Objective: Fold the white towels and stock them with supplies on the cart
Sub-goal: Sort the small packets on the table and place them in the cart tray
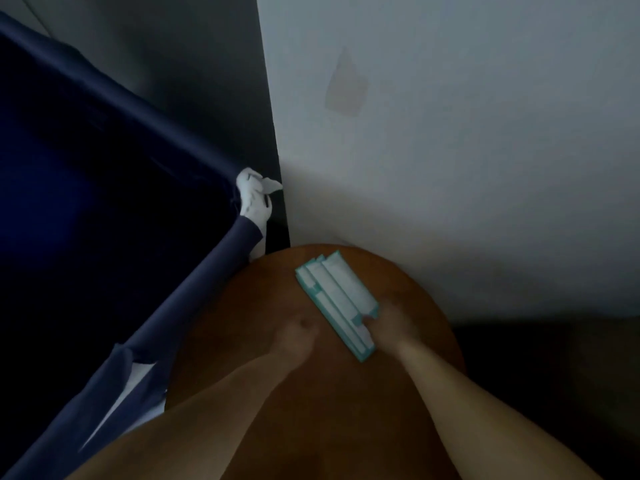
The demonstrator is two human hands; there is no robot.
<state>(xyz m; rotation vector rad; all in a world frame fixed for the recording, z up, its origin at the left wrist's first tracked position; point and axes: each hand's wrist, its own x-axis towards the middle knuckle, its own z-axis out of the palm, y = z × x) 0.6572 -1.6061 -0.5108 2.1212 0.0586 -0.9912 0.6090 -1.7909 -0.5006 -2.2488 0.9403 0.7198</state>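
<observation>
Right hand (394,325) touching the near end of the teal-and-white boxes (334,299) on the round wooden table (242,306), left hand (294,337) alongside, both hands too blurred to judge opening; navy fabric cart (104,202) at left, white wall (485,150) behind.

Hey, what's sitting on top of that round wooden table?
A bunch of teal-and-white packets lies flat on the wooden table, the right hand on its near end, the left hand beside it. Forearms cover the table's near part.
</observation>
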